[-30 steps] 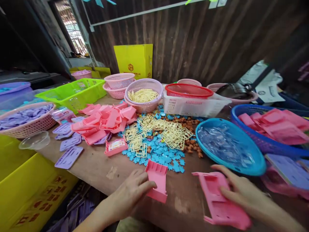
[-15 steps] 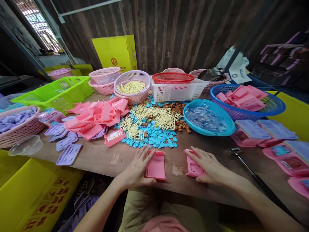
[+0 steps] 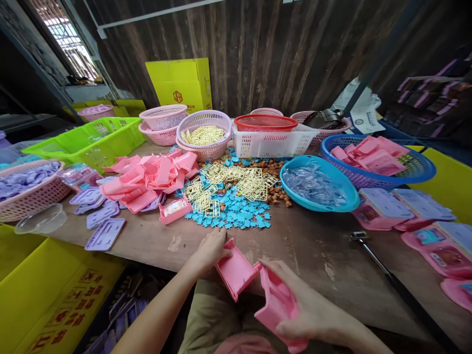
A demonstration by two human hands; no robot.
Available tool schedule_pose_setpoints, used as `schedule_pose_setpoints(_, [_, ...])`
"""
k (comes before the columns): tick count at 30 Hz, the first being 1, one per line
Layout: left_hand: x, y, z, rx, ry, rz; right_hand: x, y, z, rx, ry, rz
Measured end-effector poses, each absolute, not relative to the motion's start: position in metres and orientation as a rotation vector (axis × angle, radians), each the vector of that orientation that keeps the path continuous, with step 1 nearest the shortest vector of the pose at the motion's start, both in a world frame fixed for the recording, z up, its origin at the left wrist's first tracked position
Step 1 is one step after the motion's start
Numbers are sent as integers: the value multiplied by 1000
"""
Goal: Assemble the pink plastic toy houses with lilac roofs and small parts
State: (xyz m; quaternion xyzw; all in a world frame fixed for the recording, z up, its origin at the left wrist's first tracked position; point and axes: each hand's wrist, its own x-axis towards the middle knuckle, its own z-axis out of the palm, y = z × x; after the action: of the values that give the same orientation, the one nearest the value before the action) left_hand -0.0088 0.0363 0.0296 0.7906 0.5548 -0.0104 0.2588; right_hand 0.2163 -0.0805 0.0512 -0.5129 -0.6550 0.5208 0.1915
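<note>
My left hand (image 3: pixel 213 251) is closed on the left side of a pink plastic tray (image 3: pixel 236 269), which is tilted at the table's front edge with its hollow side up. In my right hand (image 3: pixel 295 302) is a second pink plastic part (image 3: pixel 273 300), box-like, tipped up and gripped between thumb and fingers above my lap. The two pink pieces are close together at their near corners; I cannot tell whether they touch. Beyond my hands lies a heap of small blue pieces (image 3: pixel 236 209) with cream plastic frames (image 3: pixel 252 184) on top.
Pink trays (image 3: pixel 147 179) and purple panels (image 3: pixel 105 235) are piled at left. A blue bowl (image 3: pixel 319 204) of clear parts stands at right, near a long-handled metal tool (image 3: pixel 391 280) and assembled pink-and-purple boxes (image 3: pixel 383 216). A yellow carton (image 3: pixel 55 290) sits below the left edge.
Both pink pieces have come off their flat position on the table and moved nearer to me. My right hand lifted and turned its piece toward the left one, which is now tilted.
</note>
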Motion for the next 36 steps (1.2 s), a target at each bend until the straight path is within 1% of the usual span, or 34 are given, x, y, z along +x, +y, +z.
schedule_pose_setpoints(2, [-8, 36, 29, 2096, 1588, 31, 202, -81, 46, -1442, -1802, 1428])
schedule_pose_setpoints(4, [-6, 34, 33, 2056, 1647, 96, 192, -75, 43, -1499, -1780, 1302])
schedule_pose_setpoints(6, [-4, 30, 42, 1993, 1642, 244, 186, -66, 41, -1564, -1777, 1159])
schedule_pose_setpoints(8, [-3, 24, 51, 1778, 1501, 508, 182, -57, 42, -1593, -1785, 1023])
schedule_pose_setpoints(10, [-2, 17, 55, 1406, 1254, 746, 178, -50, 42, -1588, -1791, 889])
schedule_pose_setpoints(13, [1, 6, 50, 930, 929, 904, 173, -41, 41, -1568, -1771, 745])
schedule_pose_setpoints(17, [2, -3, 32, 660, 662, 924, 170, -34, 34, -1503, -1762, 797])
schedule_pose_setpoints(22, [-2, -4, 26, 498, 667, 814, 172, -33, 31, -1371, -1794, 906])
schedule_pose_setpoints(30, [-6, -7, 38, 682, 640, 852, 173, -44, 40, -1423, -1711, 905])
schedule_pose_setpoints(36, [-24, -5, 38, 538, 875, 1022, 180, -37, 55, -1399, -1800, 641])
